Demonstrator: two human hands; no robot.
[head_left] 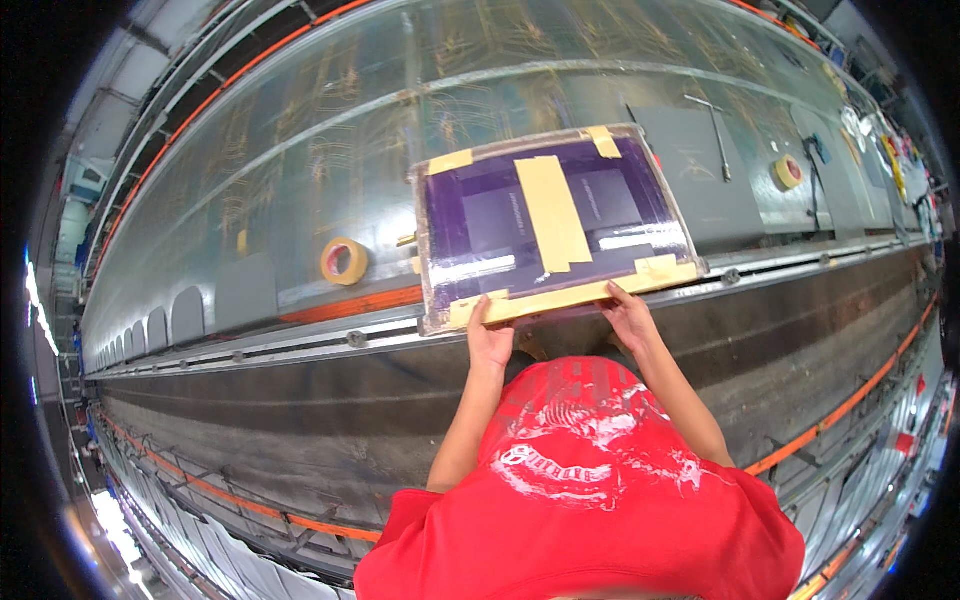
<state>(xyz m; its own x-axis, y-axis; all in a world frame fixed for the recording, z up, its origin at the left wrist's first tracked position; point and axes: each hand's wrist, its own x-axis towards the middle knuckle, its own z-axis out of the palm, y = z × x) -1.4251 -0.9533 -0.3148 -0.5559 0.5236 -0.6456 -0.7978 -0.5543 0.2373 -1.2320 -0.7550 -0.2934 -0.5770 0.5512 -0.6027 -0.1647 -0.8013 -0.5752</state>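
Note:
A screen printing frame (452, 218) with purple mesh lies tilted over the long table in front of me. Yellow tape covers its corners, a wide band down its middle and a strip along its near edge. My left hand (490, 340) grips that near edge close to the left corner, fingertips on the tape. Farther right, my right hand (630, 320) holds the same edge, fingers bent over it. Both hands are closed on the frame; the parts of the fingers under it are hidden.
One roll of yellow tape (343, 261) is left of the frame; another tape roll (787, 172) lies to the right. Near that one is a T-handled metal tool (720, 145). A metal rail (300, 348) edges the glassy table (330, 130). Grey panels (715, 205) lie along it.

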